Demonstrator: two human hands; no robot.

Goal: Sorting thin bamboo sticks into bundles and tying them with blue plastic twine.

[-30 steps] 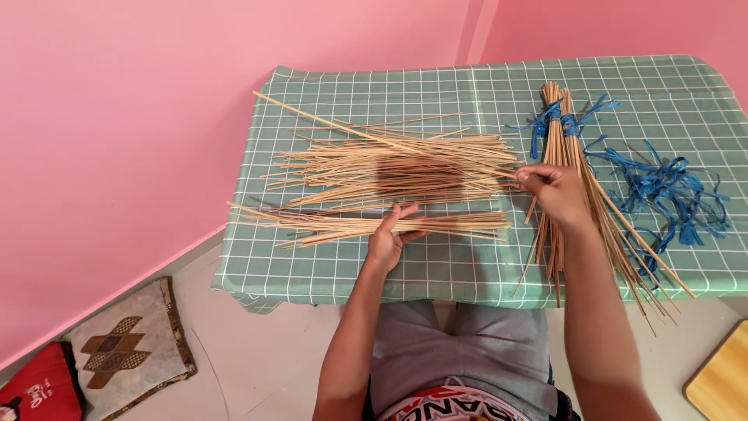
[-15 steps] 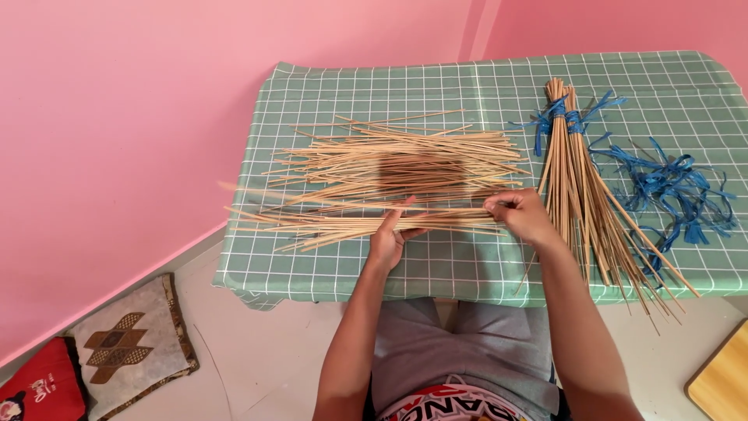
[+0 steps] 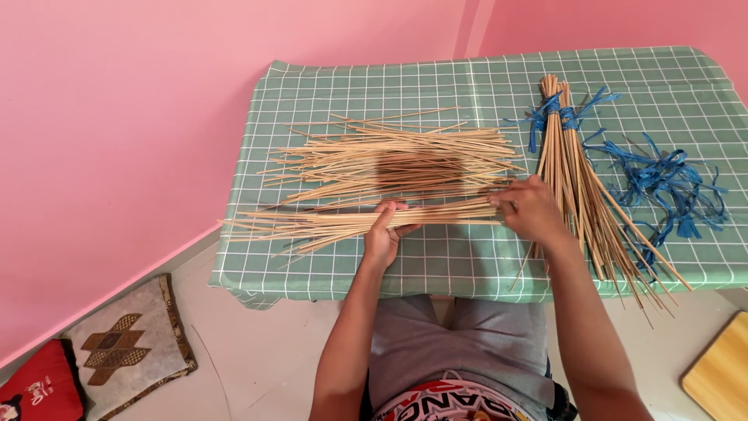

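Tan sticks (image 3: 343,224) pinched between left hand (image 3: 382,238) and right hand (image 3: 530,210).

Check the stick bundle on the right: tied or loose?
Tied. Blue ribbon wraps the bundle near its far end; the near ends fan out.

No packages, labels, signs or screens are showing anywhere in this view. The only lettering is lying on cloth: a red cushion (image 3: 35,386) with white print is sitting on the floor at the lower left corner, and the waistband (image 3: 452,401) of the person's clothing is showing bold red, white and black print at the bottom edge.
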